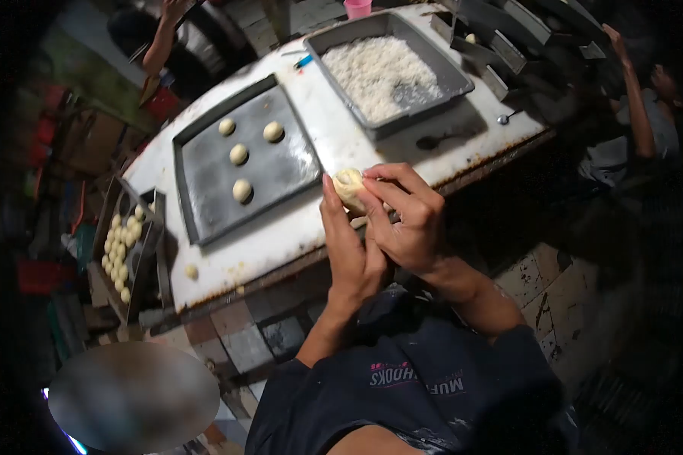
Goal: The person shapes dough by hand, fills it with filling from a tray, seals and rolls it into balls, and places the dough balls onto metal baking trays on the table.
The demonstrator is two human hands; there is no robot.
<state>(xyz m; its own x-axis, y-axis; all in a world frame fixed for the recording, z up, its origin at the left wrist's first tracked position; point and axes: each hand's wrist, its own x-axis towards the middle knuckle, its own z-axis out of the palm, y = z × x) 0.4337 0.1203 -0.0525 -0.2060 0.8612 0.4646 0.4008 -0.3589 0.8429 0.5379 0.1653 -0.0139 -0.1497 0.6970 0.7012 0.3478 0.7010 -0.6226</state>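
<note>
A pale piece of dough [347,184] is held up between both hands, just off the near edge of the white table. My left hand [349,246] is wrapped round its left and lower side. With thumb and fingers, my right hand [404,212] pinches the dough's upper right edge, where a fold shows. What lies inside the dough cannot be made out. Left of the hands, a dark baking tray [197,220] carries several round dough balls [239,155]. Beyond the hands stands a grey tub [402,117] with a white crumbly filling [379,72].
A wooden crate [159,254] of dough balls stands at the table's left end, near a loose dough lump [191,271]. A dark spoon [432,142], a metal spoon [506,118] and a pink cup [358,8] lie around the tub. Other people's arms [639,106] show at the far side.
</note>
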